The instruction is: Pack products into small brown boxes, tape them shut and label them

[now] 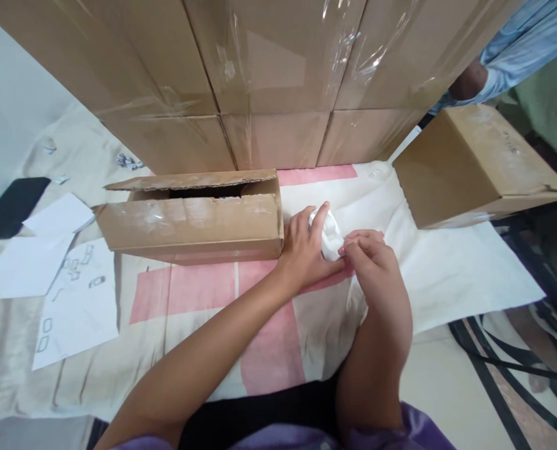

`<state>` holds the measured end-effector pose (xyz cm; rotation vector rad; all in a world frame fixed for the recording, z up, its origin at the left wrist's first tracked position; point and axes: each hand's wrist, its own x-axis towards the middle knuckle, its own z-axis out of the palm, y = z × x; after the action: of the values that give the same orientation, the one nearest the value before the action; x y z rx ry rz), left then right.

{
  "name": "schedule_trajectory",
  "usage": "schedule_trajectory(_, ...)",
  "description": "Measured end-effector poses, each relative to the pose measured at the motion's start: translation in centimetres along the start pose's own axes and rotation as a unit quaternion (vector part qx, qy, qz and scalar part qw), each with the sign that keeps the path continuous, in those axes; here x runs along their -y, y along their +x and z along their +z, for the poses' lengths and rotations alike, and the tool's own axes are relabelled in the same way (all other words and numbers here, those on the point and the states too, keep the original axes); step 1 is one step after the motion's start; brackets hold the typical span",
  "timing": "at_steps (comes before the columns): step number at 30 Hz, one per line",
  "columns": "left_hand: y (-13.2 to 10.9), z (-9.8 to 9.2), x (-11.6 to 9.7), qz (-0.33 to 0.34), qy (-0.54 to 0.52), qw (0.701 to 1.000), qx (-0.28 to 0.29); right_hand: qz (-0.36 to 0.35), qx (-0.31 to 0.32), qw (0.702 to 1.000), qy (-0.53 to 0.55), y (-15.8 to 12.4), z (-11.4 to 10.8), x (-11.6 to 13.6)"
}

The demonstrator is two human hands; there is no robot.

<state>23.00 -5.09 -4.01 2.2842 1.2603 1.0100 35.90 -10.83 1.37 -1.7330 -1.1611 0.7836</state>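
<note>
The white piece (pixel 332 235) was just right of the frame's centre, above the pink-and-cream cloth (pixel 271 350). The left hand (pixel 302 247) was closed around it, with the index finger over its upper edge and the thumb beneath its lower edge. The right hand (pixel 376 259) met it from the right, its fingertips bunched at the piece's lower right edge; whether they gripped it or merely touched it could not be told. The two hands were close together there, the forearms rising from purple sleeves (pixel 419 428) at the bottom of the frame. Just beside the left hand, left of centre, lay a long box (pixel 194 225), its top flaps partly raised around a dark gap. Behind it, a stack of boxes (pixel 278 69) under clear, shiny wrap filled the top of the frame. At the right, another box (pixel 489 165) lay with its open side facing the middle, near a white sheet (pixel 466 275) spread over the cloth. At the left were papers (pixel 29 265), one sketched with small outlines (pixel 79 306), next to a black pad (pixel 13 207). Crumpled scraps (pixel 129 162) lay near the stack's lower left corner. In the upper right corner, another person's blue sleeve (pixel 531 44) and part of an arm (pixel 469 81) showed.
</note>
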Motion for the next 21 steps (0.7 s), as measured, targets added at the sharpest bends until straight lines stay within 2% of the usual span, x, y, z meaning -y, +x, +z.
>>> schedule_trajectory(6,0.3,-0.2,0.2,-0.041,0.01,0.999,-0.017,0.004,-0.012,1.0,-0.01,-0.5,-0.1,0.4)
schedule_trajectory(9,0.4,-0.3,0.2,-0.063,0.012,0.998,-0.02,0.016,0.007,1.0,-0.008,-0.5,-0.2,0.4)
schedule_trajectory(13,0.4,-0.3,0.2,-0.061,0.019,0.997,-0.031,0.053,0.002,0.999,0.01,-0.3,-0.1,0.1)
schedule_trajectory(21,0.4,-0.2,0.1,-0.063,0.01,0.997,-0.036,0.056,0.002,0.995,0.088,0.4,-0.1,-0.9)
